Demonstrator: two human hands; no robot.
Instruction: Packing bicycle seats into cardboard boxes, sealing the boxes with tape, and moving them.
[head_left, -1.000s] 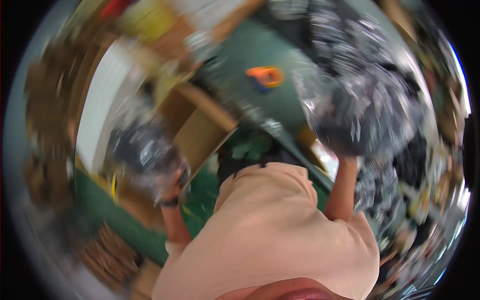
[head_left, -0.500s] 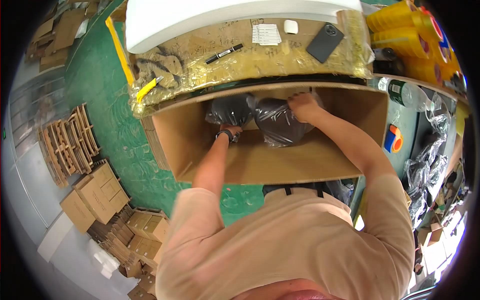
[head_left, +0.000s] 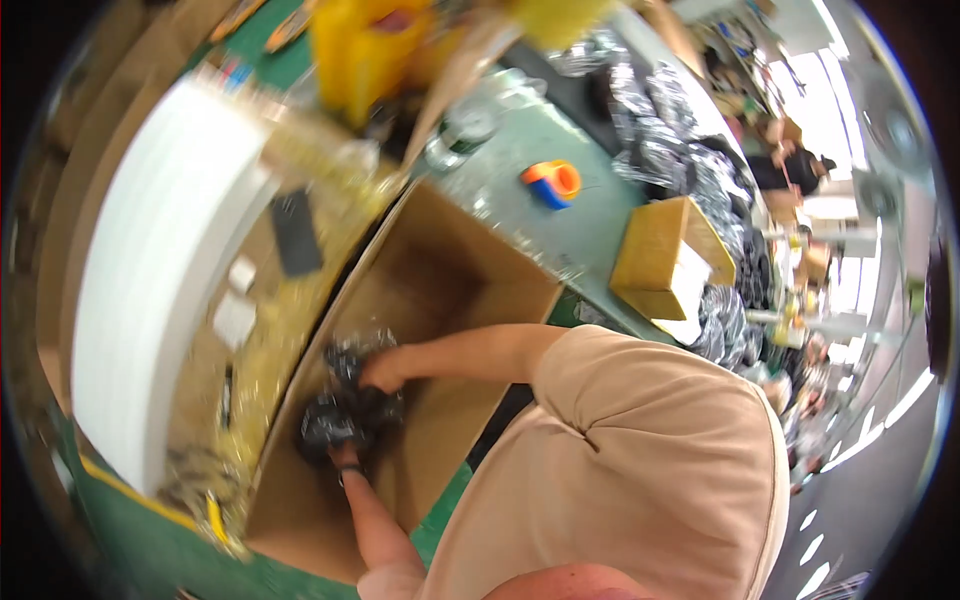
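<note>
Green floor surrounds an open cardboard box (head_left: 440,290). Inside, left hand (head_left: 345,455) and right hand (head_left: 385,370) press on shiny dark wrapped bundles (head_left: 345,405); finger closure is too blurred to tell.

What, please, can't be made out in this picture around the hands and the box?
Head view only:
- Left hand: mostly hidden behind the dark bags; its grip cannot be told.
- Right hand: fingers blur into the bags.
- Bags: contents and count unclear, shiny wrap and motion blur.
- Box: near corner cut off by the shoulder.
- Items on the bench: blurred.
</note>
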